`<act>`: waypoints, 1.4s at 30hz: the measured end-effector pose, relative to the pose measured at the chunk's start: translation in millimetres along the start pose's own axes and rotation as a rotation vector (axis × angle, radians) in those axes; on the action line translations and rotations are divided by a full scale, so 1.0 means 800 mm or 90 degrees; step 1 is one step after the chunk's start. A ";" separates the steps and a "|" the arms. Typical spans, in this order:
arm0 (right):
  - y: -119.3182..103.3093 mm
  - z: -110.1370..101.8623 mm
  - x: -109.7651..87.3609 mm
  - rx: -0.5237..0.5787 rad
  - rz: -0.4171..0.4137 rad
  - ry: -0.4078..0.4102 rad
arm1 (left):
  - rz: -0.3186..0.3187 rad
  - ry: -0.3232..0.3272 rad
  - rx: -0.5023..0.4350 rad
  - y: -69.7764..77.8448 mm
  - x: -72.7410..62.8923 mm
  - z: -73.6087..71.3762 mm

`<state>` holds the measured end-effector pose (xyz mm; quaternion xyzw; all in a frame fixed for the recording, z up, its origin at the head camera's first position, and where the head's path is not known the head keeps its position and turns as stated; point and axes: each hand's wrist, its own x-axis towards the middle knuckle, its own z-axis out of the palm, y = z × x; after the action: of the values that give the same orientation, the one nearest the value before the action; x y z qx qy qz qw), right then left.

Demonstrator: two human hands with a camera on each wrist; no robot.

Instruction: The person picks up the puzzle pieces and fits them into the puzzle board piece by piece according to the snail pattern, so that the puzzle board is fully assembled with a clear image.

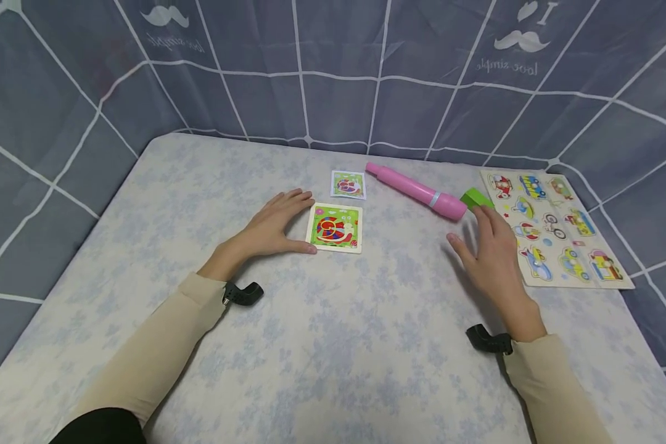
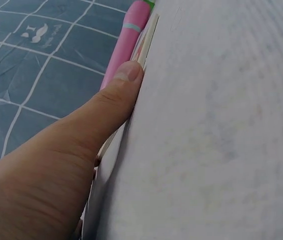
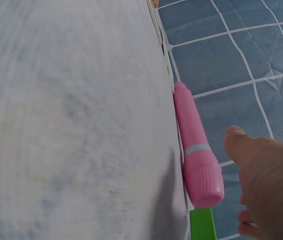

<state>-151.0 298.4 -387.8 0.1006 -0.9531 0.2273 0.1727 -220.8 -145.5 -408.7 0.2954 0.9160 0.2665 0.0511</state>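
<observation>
In the head view, my left hand (image 1: 269, 228) is at the left side of a small square puzzle board (image 1: 337, 228) with a red snail picture. Its thumb lies along the lower left corner and its fingertips are right by the upper left corner; the left wrist view shows the thumb against the board's edge. My right hand (image 1: 494, 259) is over the table at the right, fingers extended, fingertips overlapping a green block (image 1: 476, 198). A pink pen-shaped tube (image 1: 416, 190) lies just left of the block. The right wrist view shows the thumb apart from the tube.
Behind the board lies a small card (image 1: 348, 184) with a matching snail picture. A larger picture board (image 1: 555, 231) with several vehicles lies at the right edge of the table (image 1: 333, 345). A dark gridded cloth (image 1: 338, 105) hangs around the back and sides.
</observation>
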 end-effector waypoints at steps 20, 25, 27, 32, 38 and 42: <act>0.021 -0.031 0.006 -0.103 0.076 -0.090 | -0.162 0.151 0.220 -0.041 -0.080 -0.056; 0.031 -0.030 0.004 -0.110 0.079 -0.103 | -0.148 0.158 0.235 -0.047 -0.088 -0.057; 0.034 -0.031 0.004 -0.111 0.080 -0.105 | -0.147 0.160 0.236 -0.047 -0.088 -0.056; 0.035 -0.034 0.005 -0.116 0.084 -0.126 | -0.159 0.137 0.238 -0.041 -0.085 -0.059; 0.030 -0.044 0.021 -0.111 0.071 -0.153 | -0.180 0.092 0.226 -0.034 -0.075 -0.073; 0.027 -0.049 0.033 -0.113 0.060 -0.154 | -0.193 0.080 0.222 -0.032 -0.072 -0.085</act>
<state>-169.9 332.6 -354.0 0.0669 -0.9870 0.1358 0.0540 -203.9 -226.8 -367.5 0.1413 0.9835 0.1113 -0.0186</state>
